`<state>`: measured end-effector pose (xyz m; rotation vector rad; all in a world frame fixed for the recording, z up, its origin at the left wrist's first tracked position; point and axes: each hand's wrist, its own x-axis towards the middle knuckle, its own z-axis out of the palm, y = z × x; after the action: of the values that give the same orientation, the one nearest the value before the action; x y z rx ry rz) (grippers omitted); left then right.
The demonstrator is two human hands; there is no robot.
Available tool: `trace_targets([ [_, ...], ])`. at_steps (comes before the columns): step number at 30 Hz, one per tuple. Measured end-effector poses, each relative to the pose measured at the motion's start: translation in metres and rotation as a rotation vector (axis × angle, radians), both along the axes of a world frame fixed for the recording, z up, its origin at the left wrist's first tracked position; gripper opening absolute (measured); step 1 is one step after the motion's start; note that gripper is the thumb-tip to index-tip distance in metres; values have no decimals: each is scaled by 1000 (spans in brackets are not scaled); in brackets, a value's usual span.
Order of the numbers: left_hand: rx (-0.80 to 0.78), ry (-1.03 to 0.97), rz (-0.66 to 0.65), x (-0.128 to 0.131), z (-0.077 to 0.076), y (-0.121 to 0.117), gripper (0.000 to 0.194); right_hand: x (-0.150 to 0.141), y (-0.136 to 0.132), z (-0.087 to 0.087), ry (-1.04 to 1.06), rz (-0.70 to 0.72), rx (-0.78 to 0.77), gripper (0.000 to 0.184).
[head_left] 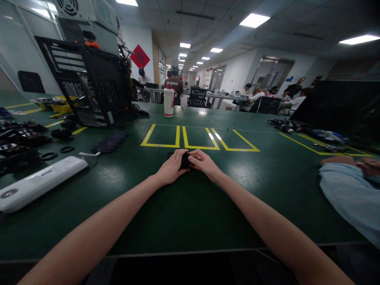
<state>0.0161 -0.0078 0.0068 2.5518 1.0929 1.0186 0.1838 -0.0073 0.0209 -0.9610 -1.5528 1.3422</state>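
Both of my hands meet on the green table (190, 206), just in front of the yellow taped boxes (197, 139). My left hand (171, 168) and my right hand (202, 162) have their fingers curled round a small black object (185, 160) between them. Most of that object is hidden by my fingers, so I cannot make out what it is. Both forearms stretch out from the near edge of the table.
An open black computer case (95, 85) stands at the back left, with black parts and rings beside it. A long white panel (38, 183) lies at the left. A white bottle (168, 101) stands behind the taped boxes. Another person's light-blue sleeve (350, 194) rests at the right.
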Motion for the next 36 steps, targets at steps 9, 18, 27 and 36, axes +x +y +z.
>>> trace_targets([
  [9,-4,3,10,1,0,1,61,2,3,5,-48,0,-12,33],
  [18,1,20,22,1,-1,1,61,4,0,1,-45,26,75,34],
  [27,20,35,29,0,-4,4,62,2,5,-3,1,-5,-69,34],
  [36,36,23,31,2,-7,6,63,5,1,1,-42,20,19,33],
])
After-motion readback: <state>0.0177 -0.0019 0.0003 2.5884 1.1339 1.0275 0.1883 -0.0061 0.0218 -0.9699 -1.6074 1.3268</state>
